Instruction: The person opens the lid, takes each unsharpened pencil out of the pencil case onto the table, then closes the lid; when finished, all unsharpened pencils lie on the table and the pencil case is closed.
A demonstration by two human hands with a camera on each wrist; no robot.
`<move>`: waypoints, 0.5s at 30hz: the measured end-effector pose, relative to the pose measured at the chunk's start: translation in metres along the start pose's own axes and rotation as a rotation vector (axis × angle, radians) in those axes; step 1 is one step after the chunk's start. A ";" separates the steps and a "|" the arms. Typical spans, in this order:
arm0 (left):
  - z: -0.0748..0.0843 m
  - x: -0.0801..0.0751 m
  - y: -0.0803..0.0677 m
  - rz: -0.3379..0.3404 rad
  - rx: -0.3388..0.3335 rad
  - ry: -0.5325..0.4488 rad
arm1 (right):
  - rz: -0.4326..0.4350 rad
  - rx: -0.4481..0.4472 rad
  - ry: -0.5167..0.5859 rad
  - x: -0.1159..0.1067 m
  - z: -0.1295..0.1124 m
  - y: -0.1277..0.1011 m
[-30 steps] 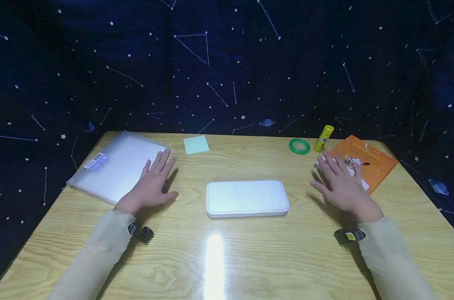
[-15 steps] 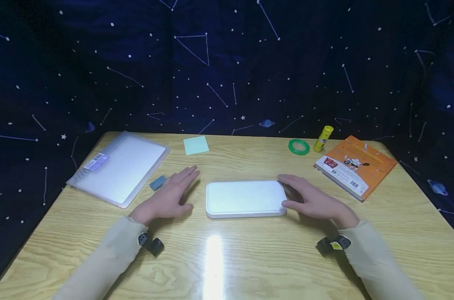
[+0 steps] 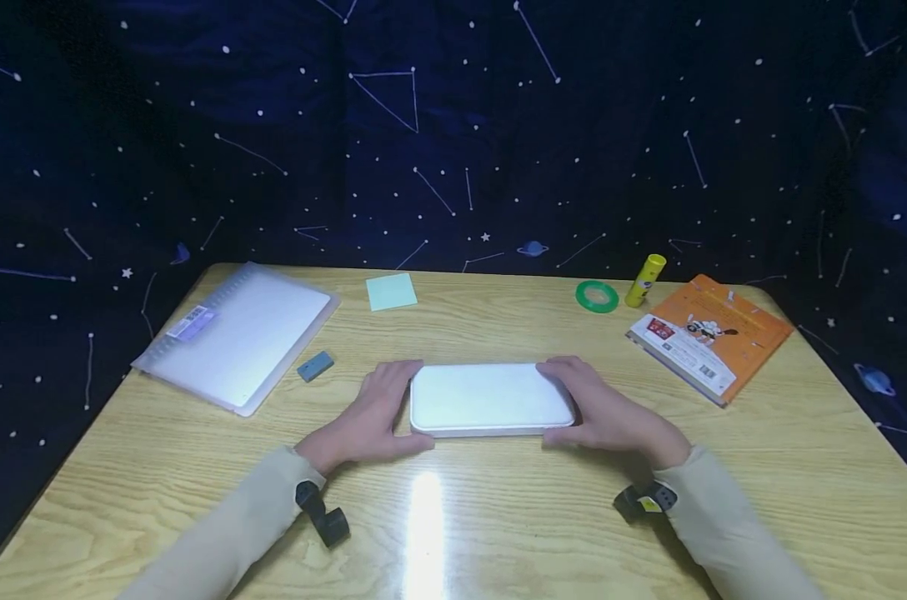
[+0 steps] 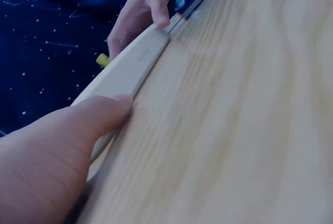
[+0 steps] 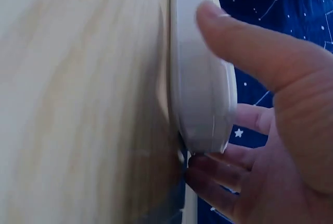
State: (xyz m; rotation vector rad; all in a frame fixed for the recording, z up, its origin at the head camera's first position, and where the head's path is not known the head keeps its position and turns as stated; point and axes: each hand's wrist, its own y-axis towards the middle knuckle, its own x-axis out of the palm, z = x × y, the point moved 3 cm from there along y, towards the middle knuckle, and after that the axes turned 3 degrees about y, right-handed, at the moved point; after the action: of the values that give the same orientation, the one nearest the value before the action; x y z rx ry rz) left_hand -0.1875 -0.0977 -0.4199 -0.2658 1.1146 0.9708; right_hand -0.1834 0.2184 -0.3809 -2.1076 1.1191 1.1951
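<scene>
A white pencil case [image 3: 491, 398] with rounded corners lies flat near the middle of the wooden table. My left hand [image 3: 367, 417] grips its left end, thumb along the front side and fingers round the back corner. At the opposite end my right hand [image 3: 611, 417] holds it the same way. The left wrist view shows the left thumb [image 4: 104, 112] pressed on the case's front side [image 4: 130, 62]. In the right wrist view, the right thumb [image 5: 244, 41] lies over the front side, with the fingers curled behind the rounded end.
Left of the case are a grey-blue eraser [image 3: 315, 366] and a translucent spiral notebook [image 3: 251, 333]. A pale green sticky note [image 3: 391, 292] lies at the back. Toward the back right are a green tape roll [image 3: 597, 309], a yellow glue stick [image 3: 644, 282] and an orange book [image 3: 724, 333].
Both hands have come inward from the notebook and the book to the ends of the pencil case and taken hold of it. The eraser has come into view from behind the left hand.
</scene>
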 end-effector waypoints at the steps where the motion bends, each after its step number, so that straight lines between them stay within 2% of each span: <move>1: 0.000 0.002 0.000 0.014 -0.004 0.001 | 0.002 0.005 -0.007 0.000 -0.001 0.000; 3: 0.002 0.004 0.001 0.034 -0.022 -0.017 | 0.012 0.010 -0.022 0.000 -0.004 0.000; 8: 0.000 0.004 0.000 0.047 -0.143 -0.131 | 0.062 0.026 -0.078 0.002 -0.009 0.000; 12: -0.001 0.001 -0.001 0.058 -0.196 -0.179 | 0.122 -0.044 -0.071 0.003 -0.021 0.004; 15: 0.000 0.000 0.001 0.097 -0.215 -0.202 | 0.145 -0.104 -0.061 0.004 -0.031 0.009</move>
State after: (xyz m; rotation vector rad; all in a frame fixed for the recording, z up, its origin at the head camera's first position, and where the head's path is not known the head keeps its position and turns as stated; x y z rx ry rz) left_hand -0.1879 -0.0971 -0.4192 -0.2824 0.8455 1.1793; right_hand -0.1754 0.1897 -0.3683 -2.0793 1.2243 1.4030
